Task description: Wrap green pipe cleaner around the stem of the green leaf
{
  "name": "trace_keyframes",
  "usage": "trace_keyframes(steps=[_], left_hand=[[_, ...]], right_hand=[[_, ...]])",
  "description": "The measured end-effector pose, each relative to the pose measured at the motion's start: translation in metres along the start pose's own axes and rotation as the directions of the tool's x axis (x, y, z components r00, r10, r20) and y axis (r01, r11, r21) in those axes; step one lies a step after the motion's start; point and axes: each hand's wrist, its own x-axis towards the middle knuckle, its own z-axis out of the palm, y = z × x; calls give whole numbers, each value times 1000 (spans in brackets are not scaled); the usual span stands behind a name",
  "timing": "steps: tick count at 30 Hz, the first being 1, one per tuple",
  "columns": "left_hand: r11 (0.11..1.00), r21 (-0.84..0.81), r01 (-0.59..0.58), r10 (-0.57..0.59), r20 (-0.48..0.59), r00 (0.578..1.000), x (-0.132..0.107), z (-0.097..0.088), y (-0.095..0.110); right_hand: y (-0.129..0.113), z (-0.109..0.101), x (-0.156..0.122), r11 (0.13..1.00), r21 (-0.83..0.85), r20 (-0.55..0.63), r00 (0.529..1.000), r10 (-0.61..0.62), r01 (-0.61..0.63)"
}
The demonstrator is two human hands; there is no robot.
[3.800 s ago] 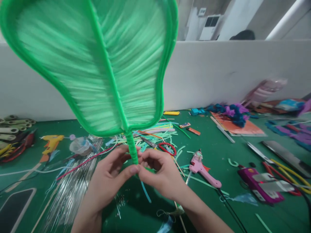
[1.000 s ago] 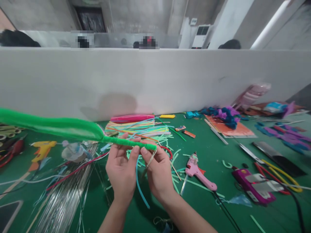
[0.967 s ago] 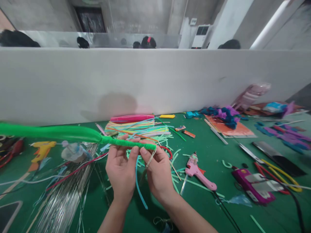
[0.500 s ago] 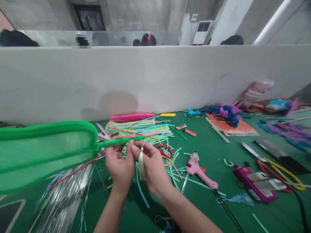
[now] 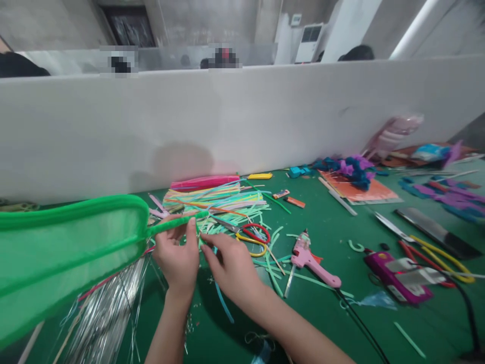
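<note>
A large green leaf-shaped fan with a fuzzy green rim lies out to the left, its fuzzy green handle pointing right. My left hand grips that handle with thumb and fingers closed round it. My right hand is just right of it, fingers pinched together near the handle's end; what they pinch is too small to make out. Both hands hover over the green table.
A pile of coloured strips and red-handled scissors lie behind the hands. A pink glue gun, a purple tool, a bundle of clear sticks and blue-purple craft pieces surround them. A white partition wall backs the table.
The fan has swung from upright to lying flat toward the left and has since come lower and nearer. The pale tassel seen in my right hand half a second ago no longer shows.
</note>
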Motion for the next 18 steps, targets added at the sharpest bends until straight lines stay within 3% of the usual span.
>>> trace_keyframes(steps=[2, 4, 7, 9, 11, 15, 18], left_hand=[[993, 110, -38, 38, 0, 999, 8, -8, -3], [978, 192, -77, 78, 1, 997, 14, -16, -3], [974, 190, -123, 116, 47, 992, 18, -25, 4], [975, 187, -121, 107, 82, 991, 16, -28, 12], [977, 197, -81, 66, 81, 995, 13, -30, 19], [994, 102, 27, -33, 60, 998, 12, -32, 29], [998, 2, 60, -60, 54, 997, 14, -33, 33]], right_hand=[[9, 8, -10, 998, 27, 25, 998, 60, -61], [14, 11, -16, 997, 19, -67, 995, 74, -73], [6, 3, -12, 995, -54, -212, 973, -95, 85], [-3, -7, -3, 958, -167, -184, 947, -263, 234], [-9, -16, 7, 913, -290, -132, 933, -335, 287], [-5, -27, 14, 857, -468, -96, 952, -292, 216], [-6, -30, 9, 883, -419, -137, 947, -291, 211]])
